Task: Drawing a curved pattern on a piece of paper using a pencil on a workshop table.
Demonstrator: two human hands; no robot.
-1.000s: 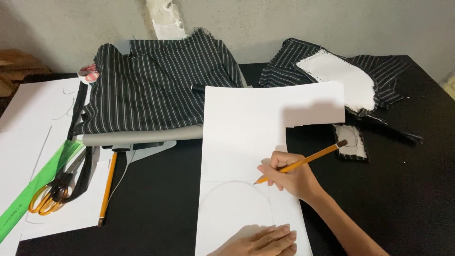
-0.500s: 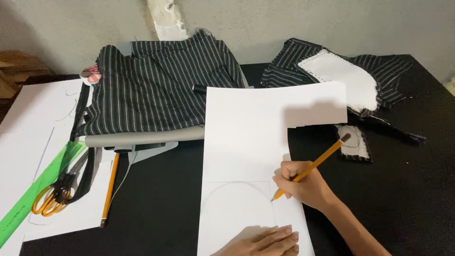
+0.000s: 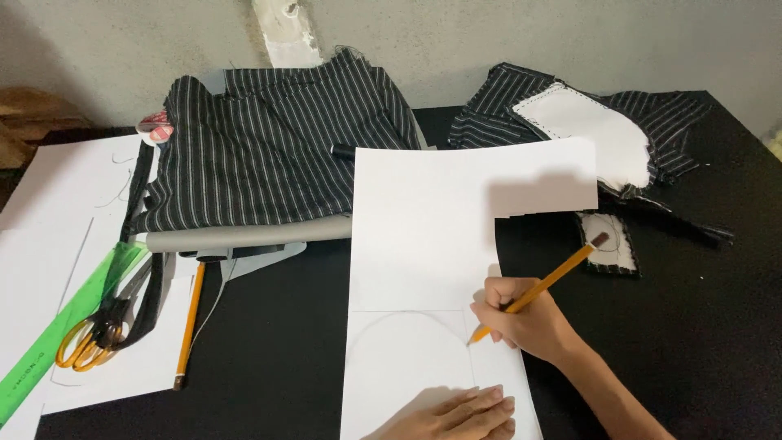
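white paper sheet (image 3: pixel 432 236) lies on the black table (image 3: pixel 277 358), a curved pencil line drawn near its lower end. striped fabric (image 3: pixel 269 155) is piled beyond it. left hand (image 3: pixel 456 414) presses flat on the sheet, grasping nothing. right hand (image 3: pixel 521 318) pinches a yellow pencil (image 3: pixel 542 287), tip on the curve's right end.

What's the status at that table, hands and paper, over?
Right hand gripping yellow pencil, tip on white sheet at drawn arch. Left hand flat on sheet's lower edge. Striped fabric and scissors lie off to the side.
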